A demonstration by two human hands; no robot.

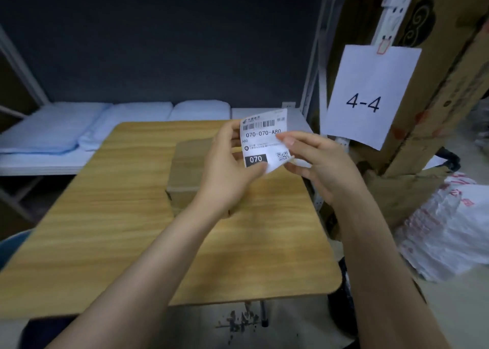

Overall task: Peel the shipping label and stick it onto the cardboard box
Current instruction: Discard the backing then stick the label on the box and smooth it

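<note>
I hold a white shipping label (260, 139) up in the air with both hands; it shows a barcode, "070-070-A80" and a black "070" block. My left hand (229, 168) pinches its left edge and lower corner. My right hand (321, 163) pinches its right edge, where the lower right corner curls away. Below and behind my left hand, a small brown cardboard box (185, 174) rests on the wooden table (105, 229), partly hidden by my left wrist.
White shelving with folded pale blue bedding (66, 129) runs behind the table. A paper sign reading "4-4" (367, 97) hangs at right beside tall cardboard cartons (436, 84). White plastic bags (449, 232) lie on the floor at right.
</note>
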